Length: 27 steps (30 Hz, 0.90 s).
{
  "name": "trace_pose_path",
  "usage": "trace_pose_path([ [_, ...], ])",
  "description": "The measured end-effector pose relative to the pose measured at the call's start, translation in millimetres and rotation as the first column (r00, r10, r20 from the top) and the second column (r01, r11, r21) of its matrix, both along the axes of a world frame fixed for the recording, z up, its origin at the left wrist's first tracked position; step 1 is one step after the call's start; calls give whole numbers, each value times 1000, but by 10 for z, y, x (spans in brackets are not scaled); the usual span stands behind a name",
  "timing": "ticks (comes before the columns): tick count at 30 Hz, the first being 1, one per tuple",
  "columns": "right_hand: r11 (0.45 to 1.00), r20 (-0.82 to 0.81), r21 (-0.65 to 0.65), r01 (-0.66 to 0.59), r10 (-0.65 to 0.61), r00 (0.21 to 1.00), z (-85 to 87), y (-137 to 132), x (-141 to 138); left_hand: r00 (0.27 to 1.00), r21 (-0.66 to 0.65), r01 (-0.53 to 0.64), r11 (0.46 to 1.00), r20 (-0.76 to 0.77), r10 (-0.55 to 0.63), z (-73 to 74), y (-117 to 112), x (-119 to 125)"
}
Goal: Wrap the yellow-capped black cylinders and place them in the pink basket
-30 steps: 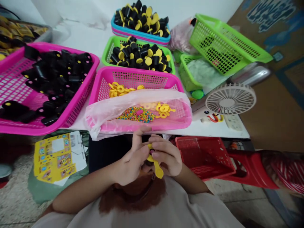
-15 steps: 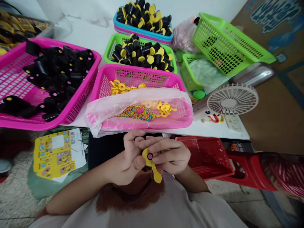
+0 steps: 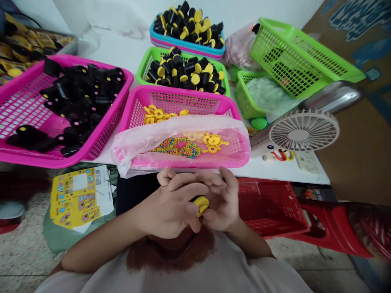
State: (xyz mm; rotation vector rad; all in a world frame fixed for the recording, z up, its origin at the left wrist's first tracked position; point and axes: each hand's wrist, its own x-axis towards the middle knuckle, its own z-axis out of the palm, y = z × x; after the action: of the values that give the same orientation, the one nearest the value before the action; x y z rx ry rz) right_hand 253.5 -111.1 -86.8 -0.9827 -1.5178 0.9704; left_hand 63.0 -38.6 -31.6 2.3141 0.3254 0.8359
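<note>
White table: It is under the middle pink basket and goes on behind it.
Left pink basket: It is left of the middle pink basket, with lots of black tubes in it.
Green basket: It is just behind the middle pink basket, piled up with black and yellow tubes.
Thin bag: It lies over the front of the middle pink basket, where tiny beads and yellow rings show.
Left hand: In front of the middle pink basket, it curls over the small piece and holds it.
Right hand: Also in front of the middle pink basket, its fingers are bent up. Its thumb is by the piece; I cannot tell if it pinches.
Small piece: It is yellow and black, between the hands, in front of the middle pink basket. It looks like light, stiff, smooth plastic, so it may slip. The round edge seems best to hold.
New now: Half a second ago, the piece's pink dot and long yellow handle showed. Now neither shows, and the left hand covers more.
</note>
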Motion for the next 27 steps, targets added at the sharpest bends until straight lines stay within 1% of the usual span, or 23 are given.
trace_pose_path([
  [2,991,-259,-65,-117,97,961,60,-18,-42,999,119,47,992,-1,-48,43,24,10],
  [3,983,-337,-86,-160,122,933,73,-32,-49,998,164,66,984,-6,-65,46,23,22],
  [4,978,-374,-108,-177,125,919,70,-49,-46,996,184,86,979,-20,-84,38,15,36],
  [6,979,-395,-130,-159,96,913,26,-86,-13,991,150,127,980,-46,-122,8,-12,63],
  [8,978,-367,-139,-158,97,925,-41,-116,63,979,63,183,981,-102,-176,-2,-24,76],
  [10,965,-311,-182,-187,124,942,-94,-126,173,967,-13,198,980,-162,-197,54,21,80],
  [12,931,-242,-212,-297,245,939,-120,-112,286,963,-42,164,986,-210,-169,202,163,97],
  [14,880,-141,-185,-437,417,898,-124,-78,358,972,-18,71,997,-225,-74,440,427,158],
  [16,822,3,-164,-545,553,833,-117,-32,364,971,28,-88,996,-222,92,735,807,261],
  [17,802,76,-185,-569,589,805,-113,-9,346,960,45,-195,980,-196,200,886,1028,312],
  [18,786,139,-230,-574,610,780,-109,12,319,941,68,-275,959,-186,283,1028,1257,347],
  [19,771,190,-289,-568,628,755,-105,29,291,913,113,-363,925,-154,377,1154,1485,356],
  [20,764,225,-339,-549,633,741,-102,42,268,871,170,-457,873,-113,478,1256,1703,329],
  [21,763,246,-373,-529,631,736,-100,48,253,820,216,-539,814,-85,566,1330,1902,261],
  [22,766,256,-389,-511,623,739,-100,49,251,759,251,-610,751,-87,645,1373,2075,152],
  [23,775,254,-388,-499,610,750,-100,45,261,689,283,-659,697,-146,710,1385,2219,6],
  [24,784,248,-381,-491,598,762,-98,37,284,607,311,-688,655,-247,755,1366,2333,-168],
  [25,789,241,-379,-483,588,772,-95,26,317,508,322,-716,620,-368,779,1318,2419,-360],
  [27,774,239,-439,-457,591,771,-73,2,393,391,289,-732,617,-564,727,1150,2523,-753],
])
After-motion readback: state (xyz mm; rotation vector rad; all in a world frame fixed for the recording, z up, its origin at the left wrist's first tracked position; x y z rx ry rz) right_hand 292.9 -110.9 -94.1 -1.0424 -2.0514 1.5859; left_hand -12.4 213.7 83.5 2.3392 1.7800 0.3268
